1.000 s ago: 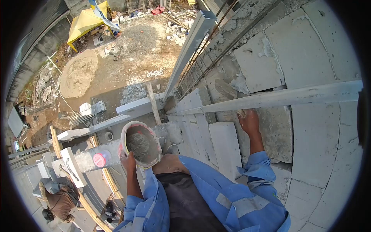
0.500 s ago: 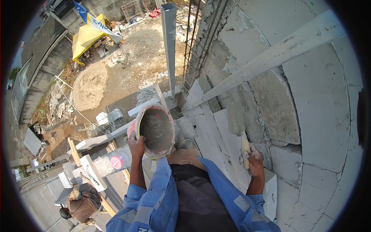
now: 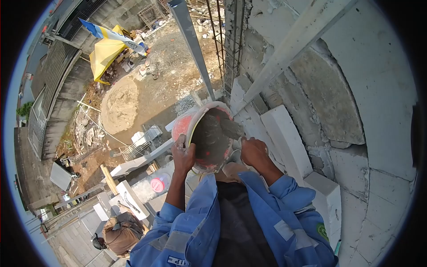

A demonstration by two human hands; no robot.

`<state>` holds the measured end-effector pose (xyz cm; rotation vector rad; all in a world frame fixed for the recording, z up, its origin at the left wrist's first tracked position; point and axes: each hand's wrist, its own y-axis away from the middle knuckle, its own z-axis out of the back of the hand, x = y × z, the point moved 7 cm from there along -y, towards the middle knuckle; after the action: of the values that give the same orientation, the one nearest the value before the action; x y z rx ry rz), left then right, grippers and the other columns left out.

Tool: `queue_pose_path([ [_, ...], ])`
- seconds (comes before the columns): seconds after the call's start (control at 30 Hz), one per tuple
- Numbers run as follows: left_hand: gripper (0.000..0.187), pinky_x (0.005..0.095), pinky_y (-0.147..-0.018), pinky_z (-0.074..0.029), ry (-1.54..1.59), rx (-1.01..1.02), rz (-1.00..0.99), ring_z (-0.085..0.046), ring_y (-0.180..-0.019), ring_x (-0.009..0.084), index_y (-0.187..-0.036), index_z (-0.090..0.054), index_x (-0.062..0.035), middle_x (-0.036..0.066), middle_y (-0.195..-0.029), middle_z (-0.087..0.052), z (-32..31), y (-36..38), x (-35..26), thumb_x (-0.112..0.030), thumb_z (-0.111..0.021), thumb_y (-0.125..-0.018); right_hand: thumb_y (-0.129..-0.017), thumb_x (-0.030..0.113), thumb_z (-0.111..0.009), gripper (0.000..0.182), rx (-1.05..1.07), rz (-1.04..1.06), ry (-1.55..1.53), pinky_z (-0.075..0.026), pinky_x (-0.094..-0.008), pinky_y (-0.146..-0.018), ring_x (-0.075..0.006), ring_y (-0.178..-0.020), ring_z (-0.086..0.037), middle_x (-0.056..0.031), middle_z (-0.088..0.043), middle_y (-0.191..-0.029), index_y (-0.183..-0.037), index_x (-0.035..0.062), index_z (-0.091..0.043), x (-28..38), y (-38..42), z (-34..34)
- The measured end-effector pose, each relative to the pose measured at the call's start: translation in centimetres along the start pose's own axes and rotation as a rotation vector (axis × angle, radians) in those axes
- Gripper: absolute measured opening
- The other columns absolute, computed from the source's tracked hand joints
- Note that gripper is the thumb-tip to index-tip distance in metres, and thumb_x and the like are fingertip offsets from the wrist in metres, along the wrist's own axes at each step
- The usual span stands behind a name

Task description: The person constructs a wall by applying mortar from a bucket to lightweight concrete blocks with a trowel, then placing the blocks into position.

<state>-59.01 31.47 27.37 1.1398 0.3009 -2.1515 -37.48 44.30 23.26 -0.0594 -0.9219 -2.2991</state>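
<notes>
My left hand (image 3: 183, 155) grips the near-left rim of a reddish bucket (image 3: 181, 126), which is tilted so its mouth faces me. Wet grey mortar (image 3: 208, 139) lies inside. My right hand (image 3: 255, 152) is closed around the handle of a trowel (image 3: 232, 128), and its mortar-coated blade reaches over the bucket's right side into the mouth. The handle is mostly hidden by my fingers. Close to my right forearm stands a pale block (image 3: 287, 139) along the rough block wall (image 3: 327, 95).
A slanting pale beam (image 3: 293, 49) crosses above the wall. A grey metal post (image 3: 191, 42) and rebar (image 3: 215, 40) rise beyond the bucket. The ground lies far below, with a sand pile (image 3: 120, 107) and a yellow canopy (image 3: 104, 58). Another person (image 3: 122, 233) works at lower left.
My right hand has brought the trowel from the wall at right over to the bucket, its blade now at the mortar. My left hand and the bucket appear further right in view.
</notes>
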Motion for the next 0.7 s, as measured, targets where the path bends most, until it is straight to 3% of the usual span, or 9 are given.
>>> queue_pose_path([
  [0.1,0.016,0.0418,-0.061,-0.041,0.062,0.011,-0.191,-0.049,-0.061,0.0308,-0.077,-0.048,0.0022,0.019,-0.067,-0.048,-1.3,0.6,-1.4,-0.010,-0.057,-0.072,-0.078,0.024,-0.068,0.047,0.172,0.002,-0.142,-0.052,-0.0478,-0.079,-0.0410,-0.091,-0.065,-0.0248,-0.065,-0.106,-0.117,0.0002,-0.057,-0.7,-2.7,-2.9],
  [0.17,0.016,0.0418,-0.061,-0.041,0.036,0.053,-0.194,-0.049,-0.061,0.0312,-0.077,-0.048,0.0016,0.019,-0.067,-0.048,-1.1,0.2,-0.8,-0.010,-0.058,-0.072,-0.077,0.026,-0.069,0.052,0.242,0.037,-0.268,-0.051,-0.0472,-0.081,-0.0415,-0.095,-0.065,-0.0255,-0.065,-0.108,-0.120,0.0009,-0.056,-1.1,-3.4,-5.2],
  [0.23,0.017,0.0414,-0.061,-0.041,0.043,0.077,-0.128,-0.048,-0.061,0.0306,-0.076,-0.046,0.0015,0.018,-0.067,-0.048,-0.7,-0.5,0.1,-0.010,-0.058,-0.072,-0.076,0.029,-0.071,0.058,0.055,0.029,-0.396,-0.050,-0.0459,-0.085,-0.0420,-0.100,-0.063,-0.0250,-0.064,-0.110,-0.125,0.0024,-0.054,-2.3,-1.8,-6.7],
  [0.3,0.018,0.0393,-0.060,-0.040,0.065,0.070,-0.088,-0.046,-0.061,0.0252,-0.075,-0.046,0.0016,0.015,-0.065,-0.045,-0.5,-1.3,0.9,-0.011,-0.058,-0.072,-0.076,0.030,-0.071,0.060,0.051,-0.013,-0.452,-0.049,-0.0451,-0.087,-0.0414,-0.105,-0.061,-0.0263,-0.064,-0.109,-0.127,0.0025,-0.053,-2.8,1.1,-7.6],
  [0.37,0.019,0.0373,-0.059,-0.039,0.101,0.071,-0.062,-0.044,-0.062,0.0198,-0.074,-0.046,0.0017,0.012,-0.063,-0.043,-0.9,-2.2,1.0,-0.012,-0.059,-0.071,-0.077,0.030,-0.071,0.055,-0.150,-0.006,-0.530,-0.050,-0.0466,-0.084,-0.0416,-0.100,-0.063,-0.0257,-0.065,-0.106,-0.120,0.0016,-0.054,-3.8,3.3,-8.3],
  [0.4,0.019,0.0370,-0.058,-0.039,0.126,0.084,-0.027,-0.043,-0.061,0.0192,-0.073,-0.045,0.0013,0.010,-0.063,-0.043,-1.3,-2.5,1.0,-0.012,-0.059,-0.071,-0.077,0.030,-0.071,0.055,-0.158,-0.024,-0.527,-0.050,-0.0466,-0.084,-0.0416,-0.100,-0.063,-0.0257,-0.065,-0.106,-0.120,0.0016,-0.054,-4.0,3.8,-9.0],
  [0.47,0.019,0.0368,-0.057,-0.038,0.160,0.116,0.001,-0.042,-0.060,0.0185,-0.073,-0.045,0.0008,0.009,-0.062,-0.042,-2.2,-2.8,0.9,-0.012,-0.059,-0.070,-0.076,0.030,-0.072,0.057,-0.210,-0.143,-0.467,-0.052,-0.0475,-0.074,-0.0430,-0.084,-0.065,-0.0263,-0.066,-0.091,-0.119,-0.0004,-0.052,-4.3,4.5,-9.9],
  [0.57,0.018,0.0354,-0.056,-0.038,0.179,0.139,0.038,-0.043,-0.060,0.0170,-0.072,-0.046,-0.0007,0.007,-0.063,-0.043,-3.5,-3.5,1.6,-0.012,-0.060,-0.070,-0.075,0.030,-0.072,0.051,-0.335,-0.267,-0.582,-0.051,-0.0487,-0.071,-0.0435,-0.082,-0.065,-0.0268,-0.065,-0.086,-0.111,-0.0007,-0.053,-4.3,5.4,-9.7],
  [0.7,0.019,0.0356,-0.056,-0.038,0.149,0.192,0.091,-0.043,-0.059,0.0177,-0.073,-0.045,-0.0011,0.008,-0.062,-0.043,-4.6,-4.2,3.0,-0.012,-0.060,-0.071,-0.076,0.023,-0.071,0.039,-0.557,-0.311,-0.726,-0.051,-0.0439,-0.066,-0.0374,-0.070,-0.066,-0.0226,-0.064,-0.079,-0.101,-0.0026,-0.055,-4.8,4.9,-11.0],
])
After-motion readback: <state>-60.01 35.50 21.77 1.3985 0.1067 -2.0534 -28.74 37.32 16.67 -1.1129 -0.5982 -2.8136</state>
